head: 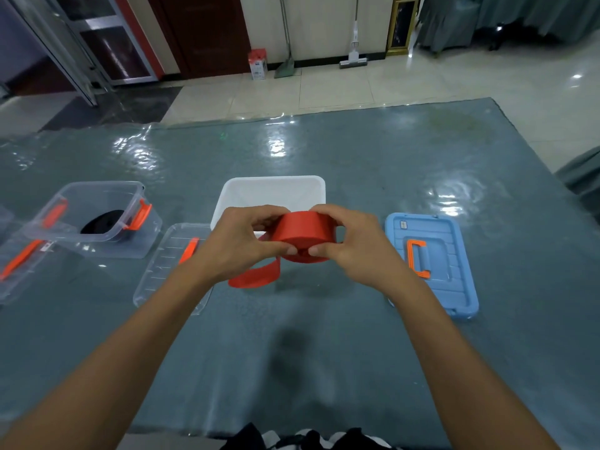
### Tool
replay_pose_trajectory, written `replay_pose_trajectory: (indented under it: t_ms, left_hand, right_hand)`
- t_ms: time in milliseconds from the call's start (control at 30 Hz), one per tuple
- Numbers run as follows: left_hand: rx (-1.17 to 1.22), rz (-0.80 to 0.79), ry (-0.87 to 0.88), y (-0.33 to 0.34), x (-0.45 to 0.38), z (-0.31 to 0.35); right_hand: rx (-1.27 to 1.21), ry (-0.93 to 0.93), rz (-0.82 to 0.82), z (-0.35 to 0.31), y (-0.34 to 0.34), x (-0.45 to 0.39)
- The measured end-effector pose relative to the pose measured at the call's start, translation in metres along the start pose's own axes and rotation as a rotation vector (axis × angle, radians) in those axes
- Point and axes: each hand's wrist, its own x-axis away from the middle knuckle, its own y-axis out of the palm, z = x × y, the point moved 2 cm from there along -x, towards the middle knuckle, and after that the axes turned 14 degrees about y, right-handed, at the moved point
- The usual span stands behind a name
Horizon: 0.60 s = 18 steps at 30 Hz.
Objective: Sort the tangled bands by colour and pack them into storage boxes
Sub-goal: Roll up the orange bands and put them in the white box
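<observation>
1. Head view, the grip: both hands are clamped on a coiled red band (303, 233) at the centre of the frame. The left hand (238, 243) pinches its left side and the right hand (349, 241) its right, thumbs underneath, fingers curled over the top.
2. The coil is held above the worktop (357, 157), its wide flat face turned towards the camera. A loose tail hangs from under the left hand to the lower left.
3. Just behind the coil, towards the upper centre, sits a white box (276, 190), open. I judge this the likely place for it: a short forward move, both hands equally near.
4. At the left of the frame, a clear box (97, 219) holds something black; a clear lid (168, 271) lies beside it.
5. At the right lies a blue lid (435, 264), flat.
</observation>
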Motion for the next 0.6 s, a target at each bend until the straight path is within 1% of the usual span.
replay_pose_trajectory:
  t_ms: [100, 233, 300, 367, 400, 433, 533, 600]
  left_hand:
    - [0.050, 0.025, -0.002, -0.003, 0.001, -0.001]
    - [0.334, 0.111, -0.011, -0.008, 0.007, -0.001]
    - [0.408, 0.148, -0.003, -0.010, 0.009, 0.000]
    - [0.377, 0.146, -0.005, -0.011, 0.009, 0.000]
    - [0.332, 0.128, -0.014, -0.011, 0.010, 0.001]
    - [0.279, 0.108, -0.029, -0.009, 0.012, 0.001]
    - [0.098, 0.046, -0.035, -0.006, 0.017, 0.000]
    - [-0.042, -0.046, 0.010, -0.003, 0.015, 0.001]
  right_hand:
    - [-0.242, 0.052, -0.004, 0.005, 0.000, -0.003]
    - [-0.668, 0.084, -0.088, 0.004, 0.003, 0.002]
    - [-0.780, 0.095, -0.125, 0.002, 0.004, 0.005]
    - [-0.830, 0.113, -0.160, 0.004, 0.008, 0.007]
    - [-0.785, 0.112, -0.162, 0.007, 0.009, 0.007]
    - [-0.687, 0.093, -0.152, 0.009, 0.008, 0.008]
    - [-0.240, -0.010, -0.086, 0.011, 0.003, 0.008]
    - [-0.042, -0.038, -0.095, 0.008, 0.003, 0.007]
